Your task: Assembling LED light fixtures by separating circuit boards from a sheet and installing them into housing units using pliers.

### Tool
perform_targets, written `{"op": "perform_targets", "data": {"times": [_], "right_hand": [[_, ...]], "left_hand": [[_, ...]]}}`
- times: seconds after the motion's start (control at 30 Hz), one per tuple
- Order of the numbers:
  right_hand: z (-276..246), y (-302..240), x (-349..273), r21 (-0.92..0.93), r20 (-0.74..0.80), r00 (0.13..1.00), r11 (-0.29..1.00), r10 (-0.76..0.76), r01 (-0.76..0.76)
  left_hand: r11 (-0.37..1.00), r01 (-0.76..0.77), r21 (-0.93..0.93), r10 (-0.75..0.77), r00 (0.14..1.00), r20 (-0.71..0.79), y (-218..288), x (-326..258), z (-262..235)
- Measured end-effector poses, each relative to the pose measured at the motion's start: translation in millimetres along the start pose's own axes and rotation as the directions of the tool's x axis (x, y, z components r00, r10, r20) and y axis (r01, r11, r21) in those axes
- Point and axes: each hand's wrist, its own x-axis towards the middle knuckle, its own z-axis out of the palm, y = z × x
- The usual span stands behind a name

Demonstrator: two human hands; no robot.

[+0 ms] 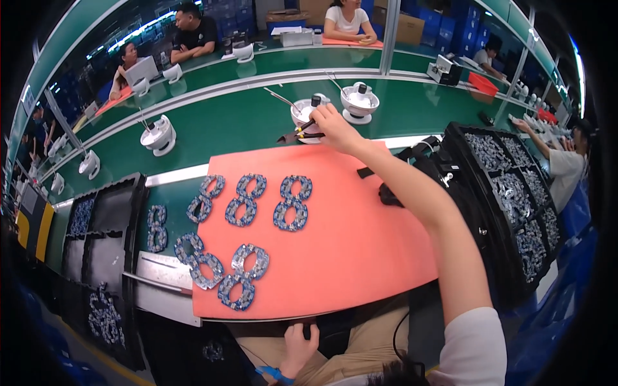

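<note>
Right hand (335,128): stretched past the coral mat (360,238), grip closed on dark pliers (302,132) at a white bowl (308,112).
Left hand (299,347): kept low by the lap, fingers curled, contents unclear.
Figure-eight parts (293,202): laid on the mat.

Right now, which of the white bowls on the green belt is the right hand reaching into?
The right hand reaches with a tool into the nearer bowl, left of the twin bowl; another white bowl sits far left.

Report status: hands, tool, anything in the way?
Right hand out at white bowl, gripping dark tool. Left hand low at lap, off the orange mat. Figure-eight parts on mat, clear of reach.
</note>
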Motion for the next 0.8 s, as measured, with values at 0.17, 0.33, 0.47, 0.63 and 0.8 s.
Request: {"op": "perform_targets", "data": {"times": [0.17, 0.33, 0.47, 0.63, 0.8], "right_hand": [[23, 5, 0, -0.088, -0.192, 0.980, 0.993, 0.059, -0.077], [2, 22, 8, -0.094, -0.340, 0.851, 0.886, 0.401, -0.455], [-21, 110, -38, -0.556, -0.200, 0.934, 0.751, 0.296, -0.357], [-7, 130, -45, -0.715, -0.052, 0.875, 0.594, 0.480, -0.369], [-15, 130, -48, -0.674, 0.032, 0.935, 0.698, 0.354, -0.242]], "left_hand": [[0.975, -0.142, -0.169, 0.116, 0.981, -0.154, 14, 4, -19], [0.948, -0.297, -0.111, 0.269, 0.938, -0.218, 40, 24, -58], [0.931, -0.350, -0.103, 0.327, 0.925, -0.192, 48, 55, -71], [0.976, -0.213, 0.036, 0.212, 0.916, -0.340, 41, 60, -91], [0.961, -0.073, 0.268, 0.190, 0.876, -0.443, 35, 64, -115]]}}
